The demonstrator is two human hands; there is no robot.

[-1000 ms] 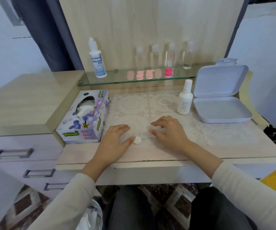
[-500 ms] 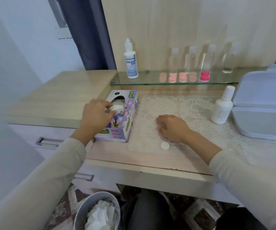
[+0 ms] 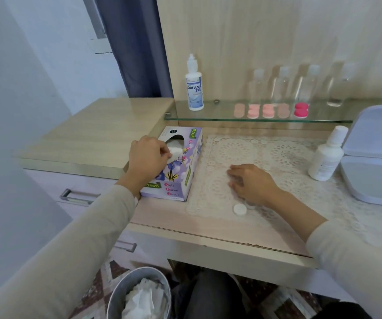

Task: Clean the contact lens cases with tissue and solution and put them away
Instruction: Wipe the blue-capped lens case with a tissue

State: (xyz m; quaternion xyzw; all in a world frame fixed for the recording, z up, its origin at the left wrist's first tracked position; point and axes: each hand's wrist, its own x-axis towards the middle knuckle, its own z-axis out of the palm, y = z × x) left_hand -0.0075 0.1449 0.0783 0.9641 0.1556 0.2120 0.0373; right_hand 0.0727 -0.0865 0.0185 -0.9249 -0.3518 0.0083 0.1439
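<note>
Left hand (image 3: 147, 157) is over the slot of the Mysoft tissue box (image 3: 180, 180), thumb and fingertips pinching the white tissue (image 3: 175, 151) that pokes out of it. The box sits at the left edge of the lace mat (image 3: 277, 153). Right hand (image 3: 252, 183) lies palm down on the mat with loose, relaxed fingers that aren't gripping anything I can see. A small round white cap (image 3: 240, 209) lies just beside its wrist on the near side.

Up on the far glass shelf (image 3: 208, 118), the Dream Eye solution bottle (image 3: 194, 88) stands at the left. To its right is a row of pink lens cases (image 3: 270, 110), with clear bottles (image 3: 282, 84) behind them. A white bottle (image 3: 325, 157) stands on the mat's right side, next to an open pale storage box (image 3: 374, 180). A metal bin (image 3: 114, 295) with crumpled tissue is on the floor, near left.
</note>
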